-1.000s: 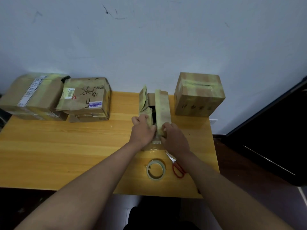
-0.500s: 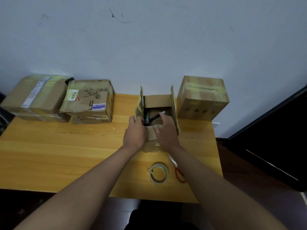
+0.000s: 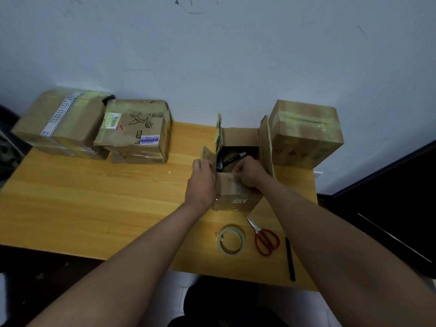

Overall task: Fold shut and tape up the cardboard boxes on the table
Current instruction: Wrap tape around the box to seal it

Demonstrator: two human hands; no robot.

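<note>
I see my left hand (image 3: pixel 200 182) pinching the left flap of the open brown cardboard box (image 3: pixel 238 185) mid-table, and my right hand (image 3: pixel 250 173) gripping its near flap. A clear tape roll (image 3: pixel 231 240), red-handled scissors (image 3: pixel 264 238) and a black pen (image 3: pixel 290 258) lie just in front; a taped brown box (image 3: pixel 306 135) crowds the right flap.

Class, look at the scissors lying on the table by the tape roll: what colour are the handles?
Red handles on the scissors; the head view shows them clearly.

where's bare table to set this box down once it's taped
Best is the wide table stretch left of the open box, in front of the two left boxes. It's crowded near the tape roll, scissors and pen.
</note>
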